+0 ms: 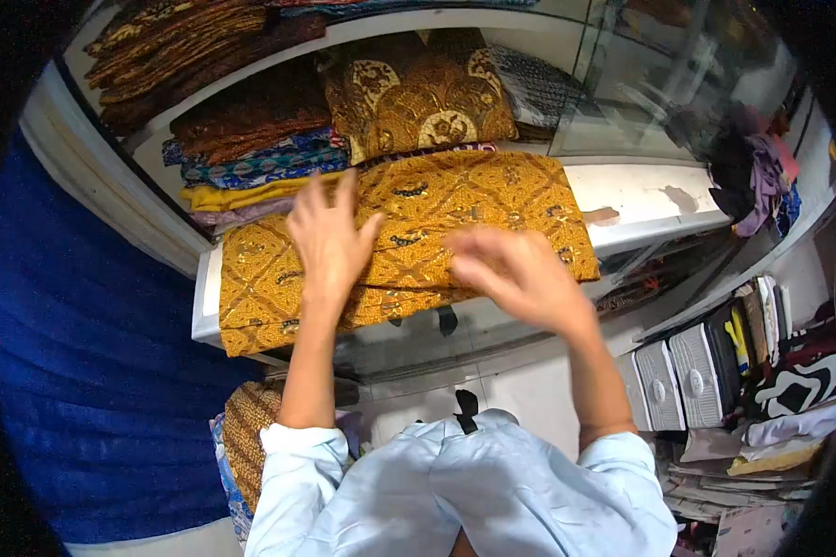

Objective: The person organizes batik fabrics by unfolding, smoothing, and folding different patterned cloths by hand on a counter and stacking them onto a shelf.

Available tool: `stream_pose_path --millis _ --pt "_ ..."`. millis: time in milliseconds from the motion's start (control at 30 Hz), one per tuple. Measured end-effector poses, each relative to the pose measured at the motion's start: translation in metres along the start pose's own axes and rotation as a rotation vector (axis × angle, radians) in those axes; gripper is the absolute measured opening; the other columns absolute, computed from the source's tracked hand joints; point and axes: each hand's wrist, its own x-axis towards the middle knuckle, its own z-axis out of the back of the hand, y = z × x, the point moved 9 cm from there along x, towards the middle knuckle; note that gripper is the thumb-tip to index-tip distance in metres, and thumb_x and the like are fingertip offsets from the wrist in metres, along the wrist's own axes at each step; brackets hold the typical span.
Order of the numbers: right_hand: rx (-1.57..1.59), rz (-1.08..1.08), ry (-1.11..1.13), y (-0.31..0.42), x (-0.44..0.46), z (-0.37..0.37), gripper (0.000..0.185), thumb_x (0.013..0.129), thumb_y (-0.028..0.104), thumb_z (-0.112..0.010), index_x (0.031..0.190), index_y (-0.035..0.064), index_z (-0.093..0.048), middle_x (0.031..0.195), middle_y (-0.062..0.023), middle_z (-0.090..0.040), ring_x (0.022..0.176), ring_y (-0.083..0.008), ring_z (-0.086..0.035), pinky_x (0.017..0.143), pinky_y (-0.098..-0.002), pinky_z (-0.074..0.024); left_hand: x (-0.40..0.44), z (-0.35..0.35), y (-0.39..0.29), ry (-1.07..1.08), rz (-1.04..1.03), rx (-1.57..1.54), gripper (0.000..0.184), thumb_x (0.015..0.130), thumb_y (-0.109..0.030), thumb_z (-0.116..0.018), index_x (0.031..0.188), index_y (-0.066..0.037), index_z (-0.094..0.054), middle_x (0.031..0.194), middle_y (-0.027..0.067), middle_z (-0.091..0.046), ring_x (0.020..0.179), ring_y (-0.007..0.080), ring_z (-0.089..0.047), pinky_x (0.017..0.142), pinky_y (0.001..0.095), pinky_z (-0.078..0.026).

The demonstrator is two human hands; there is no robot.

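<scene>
A yellow-brown patterned batik cloth (492,200) lies spread across the white shelf ledge, its near edge hanging over the front. A fold or crease runs across its middle. My left hand (330,237) is over the left part of the cloth with its fingers spread; it is slightly blurred, and I cannot tell how firmly it touches. Above the cloth's right half is my right hand (515,274), thumb and fingers apart and somewhat curled, with motion blur. Neither hand shows anything held in it.
Behind the cloth are a stack of folded fabrics (251,162) and a brown batik piece (418,97). A glass pane (641,102) stands at the back right. A blue curtain (102,353) hangs at left. Grey-white boxes (692,376) and piled textiles are at right.
</scene>
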Motion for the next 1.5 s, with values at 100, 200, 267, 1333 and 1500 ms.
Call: stream_pose_path --millis 100,200,267,1333,1500 --pt "-0.501 0.165 -0.453 -0.018 0.049 -0.026 0.058 0.085 0.037 -0.051 0.131 0.004 -0.038 0.137 -0.0218 -0.032 0.126 -0.0392 -0.029 0.103 -0.0489 -0.0231 -0.008 -0.037 -0.037 0.159 -0.123 0.031 0.067 0.083 -0.049 -0.048 0.138 -0.016 -0.029 0.142 0.0191 -0.023 0.13 0.0434 -0.017 0.1 0.0647 -0.01" --pt "-0.59 -0.084 -0.21 -0.07 0.062 -0.055 0.073 0.086 0.059 -0.031 0.139 0.0095 -0.026 0.144 -0.0171 -0.019 0.134 -0.0335 -0.016 0.108 -0.0467 -0.0098 -0.02 -0.056 -0.033 0.179 -0.132 0.02 0.068 0.085 -0.052 -0.041 0.14 -0.016 -0.024 0.143 0.0197 -0.02 0.131 0.0426 -0.016 0.103 0.0608 -0.003" --pt "-0.68 -0.237 -0.18 -0.094 0.053 -0.029 0.077 0.084 0.064 -0.027 0.14 0.0112 -0.023 0.146 -0.0155 -0.017 0.135 -0.031 -0.013 0.109 -0.0444 -0.0073 -0.022 -0.056 -0.031 0.205 -0.141 0.02 0.067 0.085 -0.053 -0.039 0.14 -0.017 -0.024 0.143 0.0203 -0.02 0.131 0.0434 -0.016 0.104 0.0589 -0.004" --pt "-0.659 -0.23 -0.099 -0.118 0.022 -0.006 0.069 0.086 0.063 -0.027 0.14 0.0212 -0.023 0.146 -0.0114 -0.018 0.134 -0.0313 -0.016 0.107 -0.0526 -0.0083 -0.03 -0.057 -0.057 0.215 -0.162 -0.102 0.074 0.08 -0.06 -0.044 0.134 -0.01 -0.037 0.136 0.0288 -0.028 0.127 0.0443 -0.025 0.103 0.0593 -0.009" --pt "-0.717 -0.519 -0.229 -0.181 0.006 0.057 0.067 0.086 0.061 -0.029 0.14 0.0216 -0.025 0.145 -0.0114 -0.02 0.135 -0.031 -0.015 0.107 -0.0534 -0.0079 -0.024 -0.05 -0.049 0.213 -0.119 -0.163 0.063 0.082 -0.051 -0.048 0.127 -0.007 -0.046 0.133 0.027 -0.035 0.126 0.041 -0.029 0.105 0.0539 -0.014"
